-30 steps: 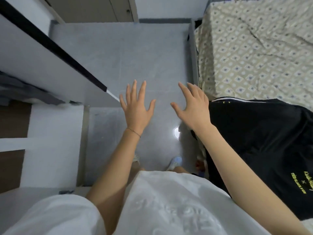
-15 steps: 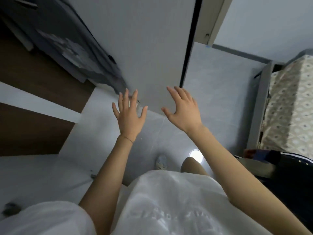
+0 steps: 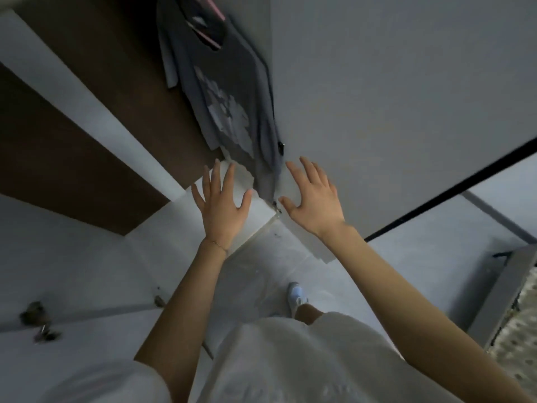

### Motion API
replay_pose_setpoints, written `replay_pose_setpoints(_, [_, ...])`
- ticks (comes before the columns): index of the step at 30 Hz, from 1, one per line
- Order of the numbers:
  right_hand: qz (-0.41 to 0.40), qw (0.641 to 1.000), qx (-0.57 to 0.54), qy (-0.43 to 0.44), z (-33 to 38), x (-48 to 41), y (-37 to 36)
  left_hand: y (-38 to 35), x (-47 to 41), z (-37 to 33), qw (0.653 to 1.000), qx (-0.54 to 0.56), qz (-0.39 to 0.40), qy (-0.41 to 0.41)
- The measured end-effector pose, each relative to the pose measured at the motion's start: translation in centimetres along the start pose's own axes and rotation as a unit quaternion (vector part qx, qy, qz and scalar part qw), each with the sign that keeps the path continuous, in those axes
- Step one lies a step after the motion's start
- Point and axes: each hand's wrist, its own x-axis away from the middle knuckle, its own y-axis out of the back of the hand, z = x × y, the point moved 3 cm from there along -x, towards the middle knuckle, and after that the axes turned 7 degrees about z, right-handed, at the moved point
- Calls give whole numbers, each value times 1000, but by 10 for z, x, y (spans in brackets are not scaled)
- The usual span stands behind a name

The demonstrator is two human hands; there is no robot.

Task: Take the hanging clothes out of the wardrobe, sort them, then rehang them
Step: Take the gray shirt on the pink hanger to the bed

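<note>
Two hands are raised at the centre of the view, with the forearms entering from 6 o'clock. Left hand (image 3: 220, 205): fingers straight and spread wide, holding nothing. Right hand (image 3: 315, 200): same condition, empty. Both sit just below the hem of the grey T-shirt (image 3: 229, 91), which hangs at 12 o'clock from them. The shirt is inside the wardrobe (image 3: 87, 158), against the inner face of the open door (image 3: 392, 97).

Probable faults from this position:
1. Gripping low and pulling the hem would likely drag the shirt off its hanger (image 3: 213, 27) and leave the hanger behind.
2. The hem lies beside a small dark fitting (image 3: 281, 146) on the door edge. Fabric drawn across it could snag.
3. The rail is out of view, so a hook lifted blind may jam.

Counts, near to far:
- Shoe (image 3: 295, 295): one, at 6 o'clock. The other foot is hidden.
- Bracelet (image 3: 218, 244): one, on the left wrist.
- Hands: two.
- Bed (image 3: 520, 324): one, edge only, at 4 o'clock.
- Door: one.
- Hanging garments: one confirmed. A paler fold at the shirt's 9 o'clock edge may be a second; this cannot be determined.
- Hanger: one, pink-edged.
</note>
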Motion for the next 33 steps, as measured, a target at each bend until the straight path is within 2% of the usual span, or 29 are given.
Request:
replay_pose_setpoints(8, [-9, 997, 22, 79, 43, -94, 36, 37, -43, 21, 994, 22, -78, 67])
replay_pose_setpoints(13, [-58, 991, 16, 120, 83, -153, 54, 64, -86, 44, 991, 33, -111, 62])
replay_pose_setpoints(18, [-137, 979, 36, 148, 126, -209, 75, 93, -130, 77, 993, 2, -108, 47])
replay_pose_setpoints(24, [-189, 973, 46, 124, 159, -264, 96, 127, -164, 111, 993, -2, -113, 27])
replay_pose_setpoints(29, [-172, 981, 46, 74, 160, -291, 95, 142, -183, 128, 993, 9, -117, 16])
replay_pose_setpoints(33, [-120, 990, 51, 48, 157, -305, 82, 145, -191, 135, 992, 6, -125, 9])
